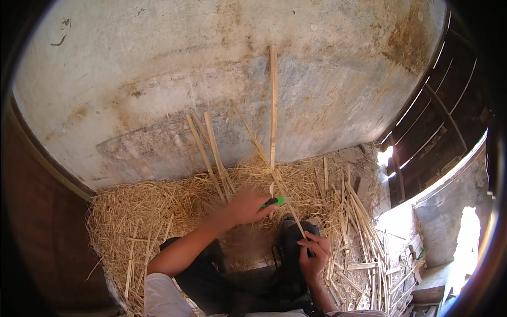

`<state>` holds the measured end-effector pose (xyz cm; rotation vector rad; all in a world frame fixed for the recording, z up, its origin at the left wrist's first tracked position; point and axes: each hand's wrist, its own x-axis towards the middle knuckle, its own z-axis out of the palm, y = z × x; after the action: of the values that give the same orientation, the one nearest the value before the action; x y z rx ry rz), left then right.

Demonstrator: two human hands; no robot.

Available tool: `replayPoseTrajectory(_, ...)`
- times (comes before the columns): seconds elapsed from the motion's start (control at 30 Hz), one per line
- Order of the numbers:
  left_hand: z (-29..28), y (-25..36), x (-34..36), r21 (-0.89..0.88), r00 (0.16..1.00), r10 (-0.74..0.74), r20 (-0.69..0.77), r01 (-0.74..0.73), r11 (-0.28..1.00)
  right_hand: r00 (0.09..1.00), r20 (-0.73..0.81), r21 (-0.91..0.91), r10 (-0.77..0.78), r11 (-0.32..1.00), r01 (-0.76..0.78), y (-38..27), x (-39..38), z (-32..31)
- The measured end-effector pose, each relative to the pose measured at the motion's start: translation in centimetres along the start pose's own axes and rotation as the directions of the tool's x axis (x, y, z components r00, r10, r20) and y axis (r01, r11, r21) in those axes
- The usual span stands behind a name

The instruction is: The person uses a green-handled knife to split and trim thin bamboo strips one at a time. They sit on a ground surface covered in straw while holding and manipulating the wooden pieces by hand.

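Observation:
My left hand (248,207), slightly blurred, is closed round a small tool with a green and black handle (279,201). Its working end cannot be made out. My right hand (315,254) grips the lower end of a thin wooden strip (297,222), with fingers and thumb pressed round it. From there the strip slants up and to the left, past the green end of the tool, over the straw. Whether the tool touches the strip is unclear. Both hands are above my dark-clad legs (290,264).
Straw-like shavings (158,193) cover the floor along a stained wall (174,79). A long wooden strip (273,100) leans upright against it, with several shorter strips (210,137) to its left. A pile of strips (369,248) lies at right, near a dark slatted panel (449,100).

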<state>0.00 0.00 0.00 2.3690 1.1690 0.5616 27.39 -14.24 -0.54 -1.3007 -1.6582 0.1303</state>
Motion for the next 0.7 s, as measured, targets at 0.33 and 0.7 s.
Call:
replayPoseTrajectory(0.33, -1.0, -3.1, 1.2, -0.052, 0.962, -0.187, -0.197, 0.18, 0.982, 0.999, -0.001, -0.018, -0.044, 0.999, 0.044, 0.5, 0.3, -0.8)
replayPoseTrajectory(0.7, 0.5, 0.2, 0.2, 0.003, 0.992, -0.067, -0.105, 0.068, 0.998, 1.0, -0.011, -0.003, -0.025, 1.0, 0.025, 0.2, 0.3, -0.5)
